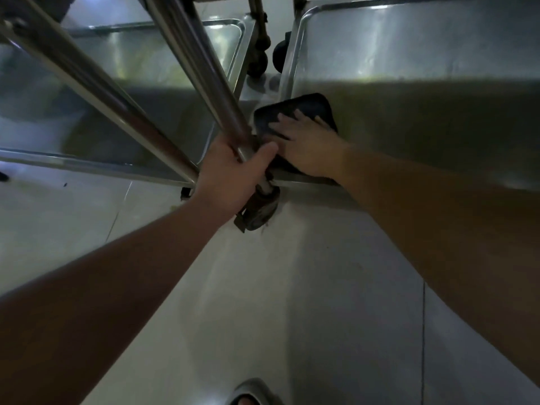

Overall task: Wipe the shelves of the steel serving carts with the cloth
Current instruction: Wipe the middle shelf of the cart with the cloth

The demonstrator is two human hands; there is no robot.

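Pressing flat on the dark cloth [295, 112], the right hand [306, 144] has its fingers spread and straight, palm down, pinning the cloth to the near left corner of the right cart's bottom shelf [423, 92]. Over on the other side, the left hand [233, 168] is wrapped tight round the steel corner post [210, 83], thumb curled across it just above the caster wheel [260, 209]. The two hands sit close together, nearly touching at the post. A second cart's low shelf [111, 92] lies to the left, its rim catching light. Pale tiled floor [263, 302] below, and a grey sandal [251, 393] peeks in at the bottom edge.
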